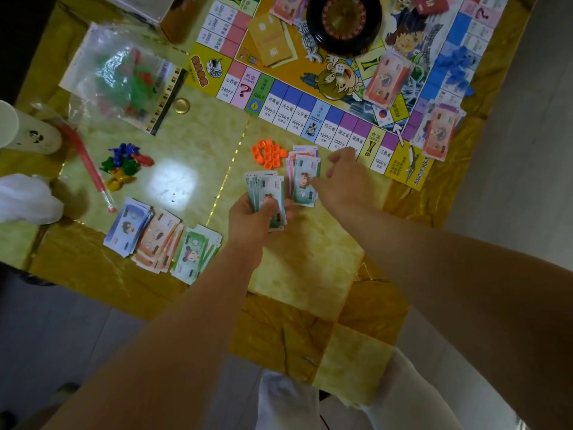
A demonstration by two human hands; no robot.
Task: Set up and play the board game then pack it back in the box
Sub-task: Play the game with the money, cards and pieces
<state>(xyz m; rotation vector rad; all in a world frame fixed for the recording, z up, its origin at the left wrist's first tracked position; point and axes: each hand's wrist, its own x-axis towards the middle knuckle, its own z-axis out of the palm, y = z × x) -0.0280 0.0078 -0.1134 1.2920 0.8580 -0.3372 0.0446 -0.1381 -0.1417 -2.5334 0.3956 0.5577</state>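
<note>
So the left hand (254, 218) has its fingers and thumb curled round a fan of greenish bills (268, 197), held just above the middle of the bench (310, 259). The right hand (344, 175) is loose and open, holding nothing, fingers fairly straight. It sits right beside a small pile of bills (305, 180) lying flat on the bench; can't really tell if the thumb is actually touching the top one. Just beyond that pile there's a little heap of orange houses (269, 155), right up against it. The board (310, 97) is spread out over the far right part of the bench, with a black roulette wheel (344, 21) on it near the far edge and a few more bills scattered on it. Over toward the near left edge are three stacks of bills (158, 235) side by side, with a clump of coloured pawns (124, 164) a bit beyond them, and a plastic bag (124, 72) near the far left corner.
</note>
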